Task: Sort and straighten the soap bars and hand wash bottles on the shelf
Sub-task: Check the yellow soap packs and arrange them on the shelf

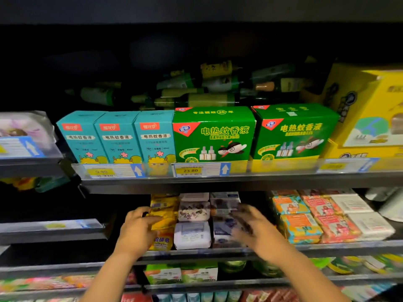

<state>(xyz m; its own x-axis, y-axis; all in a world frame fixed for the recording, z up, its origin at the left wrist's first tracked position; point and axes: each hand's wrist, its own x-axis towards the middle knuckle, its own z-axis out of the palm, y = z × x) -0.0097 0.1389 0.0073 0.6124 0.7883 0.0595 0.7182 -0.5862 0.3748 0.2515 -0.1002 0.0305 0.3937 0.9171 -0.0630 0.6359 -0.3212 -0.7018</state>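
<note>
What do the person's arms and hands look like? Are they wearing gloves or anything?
No gloves, and no sleeves in view: the arms are bare. The left hand and right hand show no rings, watch or bracelet, though the right one is blurry.

Extends both bare forearms forward and upward, well apart. Grips yellow soap pack (164,204) with left hand (138,227), fingers (156,220) curled over its front. Presents right hand (257,229) palm down, fingers spread and extended; outline blurred, contact not determinable.
</note>
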